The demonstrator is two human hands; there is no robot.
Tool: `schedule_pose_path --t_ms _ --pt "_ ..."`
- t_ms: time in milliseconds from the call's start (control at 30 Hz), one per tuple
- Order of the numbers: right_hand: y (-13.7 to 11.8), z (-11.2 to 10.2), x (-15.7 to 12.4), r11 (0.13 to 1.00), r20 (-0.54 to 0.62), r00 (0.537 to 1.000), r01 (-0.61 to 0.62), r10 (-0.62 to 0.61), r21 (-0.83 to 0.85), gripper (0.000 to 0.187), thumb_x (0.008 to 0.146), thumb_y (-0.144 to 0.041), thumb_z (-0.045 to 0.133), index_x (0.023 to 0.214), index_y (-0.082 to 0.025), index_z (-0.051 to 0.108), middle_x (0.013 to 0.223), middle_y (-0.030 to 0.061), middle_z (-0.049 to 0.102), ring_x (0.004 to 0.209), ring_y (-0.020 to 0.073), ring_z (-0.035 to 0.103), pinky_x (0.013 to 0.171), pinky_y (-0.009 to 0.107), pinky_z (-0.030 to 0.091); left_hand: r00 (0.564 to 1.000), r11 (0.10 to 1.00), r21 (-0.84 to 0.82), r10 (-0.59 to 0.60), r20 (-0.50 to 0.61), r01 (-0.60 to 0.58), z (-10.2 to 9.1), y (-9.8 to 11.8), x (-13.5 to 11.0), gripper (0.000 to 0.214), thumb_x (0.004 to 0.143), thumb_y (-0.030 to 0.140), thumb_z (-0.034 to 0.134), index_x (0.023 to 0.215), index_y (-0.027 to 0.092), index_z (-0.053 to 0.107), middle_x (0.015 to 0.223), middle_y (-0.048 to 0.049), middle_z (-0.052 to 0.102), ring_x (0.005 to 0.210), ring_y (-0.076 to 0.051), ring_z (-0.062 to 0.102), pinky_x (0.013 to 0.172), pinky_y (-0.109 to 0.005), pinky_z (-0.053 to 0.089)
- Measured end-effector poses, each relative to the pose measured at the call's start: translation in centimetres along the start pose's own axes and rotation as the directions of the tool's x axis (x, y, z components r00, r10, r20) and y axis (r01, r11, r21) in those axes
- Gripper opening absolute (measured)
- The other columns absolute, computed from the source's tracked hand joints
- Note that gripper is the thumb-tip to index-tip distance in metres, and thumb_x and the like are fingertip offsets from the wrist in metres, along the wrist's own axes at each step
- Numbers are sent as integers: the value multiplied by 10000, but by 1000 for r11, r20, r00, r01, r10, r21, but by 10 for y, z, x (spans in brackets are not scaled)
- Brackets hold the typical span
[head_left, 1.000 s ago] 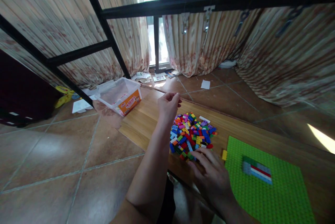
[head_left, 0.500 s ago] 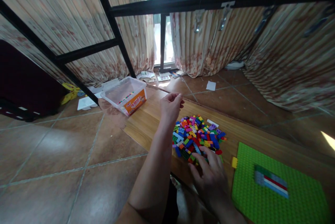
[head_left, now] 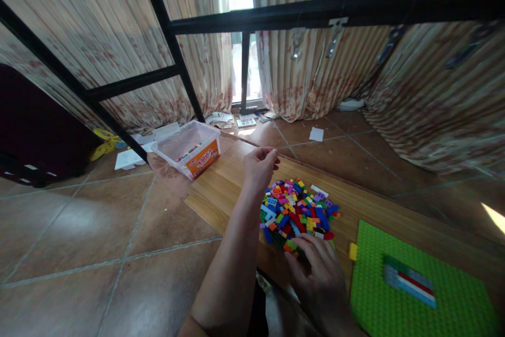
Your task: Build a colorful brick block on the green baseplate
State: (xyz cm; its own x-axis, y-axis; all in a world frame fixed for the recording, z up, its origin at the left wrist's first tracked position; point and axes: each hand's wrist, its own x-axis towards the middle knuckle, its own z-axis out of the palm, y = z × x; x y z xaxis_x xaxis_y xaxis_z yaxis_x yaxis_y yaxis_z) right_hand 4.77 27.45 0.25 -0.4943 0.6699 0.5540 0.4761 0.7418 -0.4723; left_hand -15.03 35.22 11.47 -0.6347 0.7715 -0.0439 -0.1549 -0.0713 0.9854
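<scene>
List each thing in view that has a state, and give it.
Left hand: fingers curled; contents unclear
Right hand: fingers bent at the brick pile's near edge
Brick pile: loose, heaped
Green baseplate: flat, bearing a small brick build
Plastic box: open, some bricks inside
Curtains: parted

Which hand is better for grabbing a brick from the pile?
Probably the right hand: it is right at the near edge of the brick pile, while the left hand is curled, off beyond the pile's far-left side.
</scene>
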Motion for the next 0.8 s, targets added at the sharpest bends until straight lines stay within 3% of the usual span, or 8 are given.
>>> schedule_pose_path --t_ms 233,333,433,567,700,800 --pt "1 -6 -2 984 -49 985 -162 166 77 192 863 -348 631 1012 -232 659 939 41 708 905 204 639 819 360 483 999 1000 31 -2 50 0 5 -3 -2 123 778 243 642 721 134 639 581 11 599 479 -55 500 485 -170 375" --pt "3 -13 1 922 -90 927 -343 363 181 264 838 -405 644 1033 -230 674 939 49 721 859 204 661 766 350 515 996 997 74 6 94 -13 8 -4 -4 122 776 238 640 709 136 641 583 6 608 489 -60 512 506 -173 398" --pt "4 -21 6 749 -72 790 -543 609 380 345 828 -436 643 1092 -216 666 952 62 725 836 193 673 702 316 534 990 991 128 13 141 -31 11 -7 -5 116 772 235 640 705 140 640 582 6 606 492 -70 517 498 -179 395" --pt "12 -29 12 475 25 631 -609 775 635 422 774 -461 698 1113 -215 660 990 58 724 866 184 678 745 314 553 971 978 200 1 240 -50 16 -16 -4 99 767 223 621 713 141 632 588 16 592 481 -72 496 470 -180 358" --pt "22 -34 14 253 159 562 -584 812 772 489 700 -474 762 1104 -213 675 900 36 707 747 160 661 672 302 556 919 969 237 -23 393 -77 20 -23 -8 167 773 276 616 667 147 610 548 45 516 463 -61 414 446 -180 292" --pt "23 -37 16 148 221 556 -542 801 827 468 687 -447 781 1085 -226 676 919 33 705 738 148 655 659 291 553 810 954 257 -29 585 -151 23 -23 -16 238 798 316 601 632 146 611 548 40 503 493 -68 417 469 -184 302"
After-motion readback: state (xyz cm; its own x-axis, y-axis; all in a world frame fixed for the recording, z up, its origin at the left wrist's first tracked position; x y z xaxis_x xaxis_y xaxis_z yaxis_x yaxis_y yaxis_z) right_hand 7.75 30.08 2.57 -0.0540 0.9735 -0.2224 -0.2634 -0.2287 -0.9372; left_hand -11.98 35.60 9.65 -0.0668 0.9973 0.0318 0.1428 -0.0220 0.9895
